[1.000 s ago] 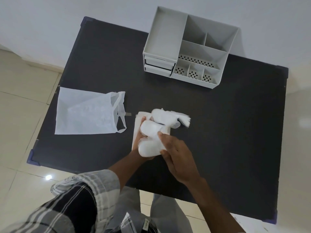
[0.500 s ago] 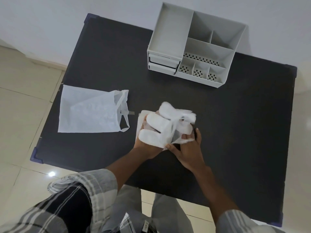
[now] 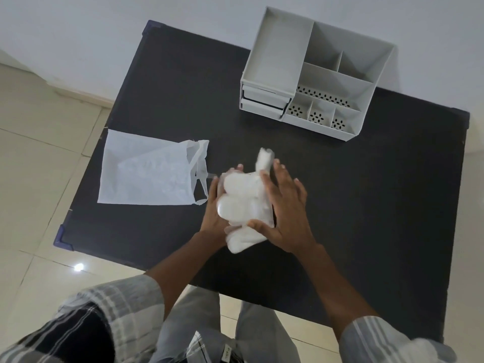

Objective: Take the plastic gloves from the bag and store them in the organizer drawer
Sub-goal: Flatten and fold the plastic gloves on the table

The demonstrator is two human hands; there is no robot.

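1. Grey organizer (image 3: 314, 82) at upper right, compartments bare, drawers (image 3: 263, 102) closed; white bag (image 3: 146, 174) lies flat at left
2. Plastic gloves (image 3: 243, 203) bunched at centre frame, left hand (image 3: 213, 213) cupped behind, right hand (image 3: 288, 213) fingers spread over them; glove count unclear

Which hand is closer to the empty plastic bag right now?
Left. The left hand is just right of the bag, near its handles, cupping the gloves. The right hand is beyond the gloves, farther away.

One bag (image 3: 146, 174), one organizer (image 3: 314, 74), two drawers (image 3: 263, 100), one glove bundle (image 3: 243, 205), two hands (image 3: 286, 213)
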